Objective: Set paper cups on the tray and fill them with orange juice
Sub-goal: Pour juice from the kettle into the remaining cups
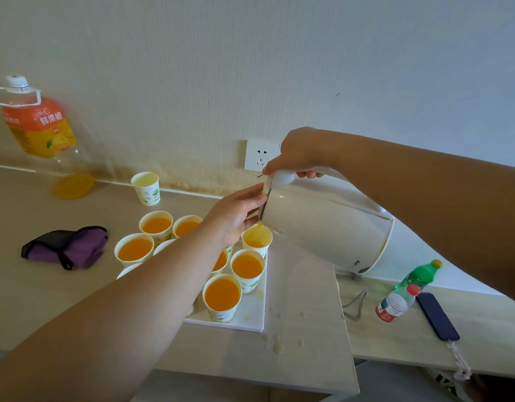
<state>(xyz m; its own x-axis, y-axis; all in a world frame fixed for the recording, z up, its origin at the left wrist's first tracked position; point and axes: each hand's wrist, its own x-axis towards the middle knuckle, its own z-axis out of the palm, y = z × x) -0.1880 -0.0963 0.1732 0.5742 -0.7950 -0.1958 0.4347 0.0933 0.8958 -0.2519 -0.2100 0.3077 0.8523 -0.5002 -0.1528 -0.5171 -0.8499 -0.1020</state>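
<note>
A white tray point(251, 314) on the table carries several paper cups, most of them full of orange juice. My right hand point(301, 153) grips the handle of a white kettle point(331, 224) that is tipped to the left. A thin stream of juice runs from its spout into the far right cup point(256, 239). My left hand point(236, 216) touches the kettle's lid edge near the spout, fingers fairly straight. My left forearm hides some of the cups. One empty paper cup point(146, 188) stands apart, off the tray, near the wall.
A large orange juice bottle point(44, 134) stands at the back left. A purple cloth point(67, 246) lies left of the tray. Juice drops point(275, 342) spot the table by the tray. On the right lie a green bottle point(407, 288), a dark phone point(437, 316) and a cord point(355, 306).
</note>
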